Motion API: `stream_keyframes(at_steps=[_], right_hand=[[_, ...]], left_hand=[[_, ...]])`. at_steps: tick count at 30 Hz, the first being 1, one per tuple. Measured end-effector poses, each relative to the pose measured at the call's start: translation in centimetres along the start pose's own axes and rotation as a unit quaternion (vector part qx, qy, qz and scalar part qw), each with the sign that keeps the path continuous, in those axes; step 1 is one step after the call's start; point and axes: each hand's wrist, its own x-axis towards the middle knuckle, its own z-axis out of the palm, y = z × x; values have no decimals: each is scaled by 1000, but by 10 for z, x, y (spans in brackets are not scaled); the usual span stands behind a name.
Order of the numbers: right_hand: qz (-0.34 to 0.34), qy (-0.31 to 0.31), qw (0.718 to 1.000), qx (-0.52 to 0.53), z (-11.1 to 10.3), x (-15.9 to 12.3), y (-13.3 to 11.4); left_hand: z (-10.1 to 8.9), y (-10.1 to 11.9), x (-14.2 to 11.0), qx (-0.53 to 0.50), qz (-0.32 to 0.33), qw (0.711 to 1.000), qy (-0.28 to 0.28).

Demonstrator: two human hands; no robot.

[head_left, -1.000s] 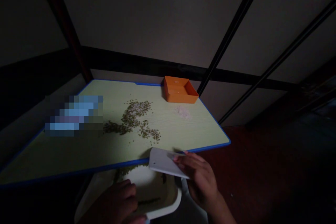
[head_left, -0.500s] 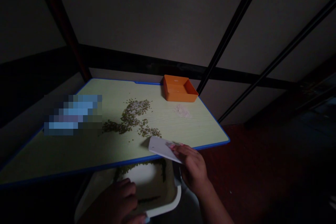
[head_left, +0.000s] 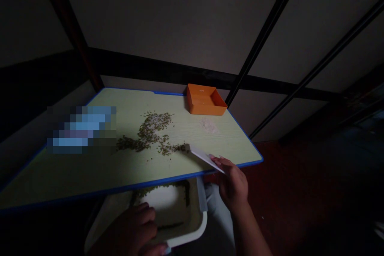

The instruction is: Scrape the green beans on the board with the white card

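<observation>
My right hand (head_left: pixel 234 182) is closed on a thin white board-like scraper (head_left: pixel 205 158), held tilted over the table's near edge. Its far end touches or nearly touches small greenish seeds (head_left: pixel 163 146), spread in a loose patch on the table. Pale grains (head_left: pixel 154 121) are mixed into the upper part of that patch. Below the table edge, my left hand (head_left: pixel 136 226) has curled fingers at the near side of a white tub (head_left: pixel 202 224) and seems to grip its rim. Similar green seeds lie along the tub's inner edges.
A pale green table (head_left: pixel 120 172) with blue edging stands against the wall. An open orange box (head_left: pixel 208 110) sits at its back right, with a small pale heap (head_left: pixel 209 125) in front. A blurred-out bluish item (head_left: pixel 82 130) lies at the left. Reddish floor (head_left: pixel 261 180) shows at right.
My right hand has moved right and slightly away from me with the scraper, now turned more edge-on. Some seeds now trail to its tip. My left hand has stayed at the tub.
</observation>
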Motion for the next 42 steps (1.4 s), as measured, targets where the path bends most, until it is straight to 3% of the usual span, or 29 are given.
stream_keyframes(at_steps=[7, 17, 26, 39, 42], right_hand=[[70, 9, 997, -39, -3, -7, 11], [23, -30, 998, 40, 4, -2, 12], [-56, -49, 997, 33, -11, -4, -12], [-41, -29, 999, 21, -6, -6, -9], [-12, -8, 1000, 18, -6, -1, -3]], left_hand=[[6, -4, -1, -19, -9, 1000, -2], [0, 1, 0, -39, -41, 997, -44], [3, -3, -4, -35, -19, 999, -8], [2, -1, -1, -40, -30, 998, -27], [5, -3, -2, -29, -21, 999, -9]])
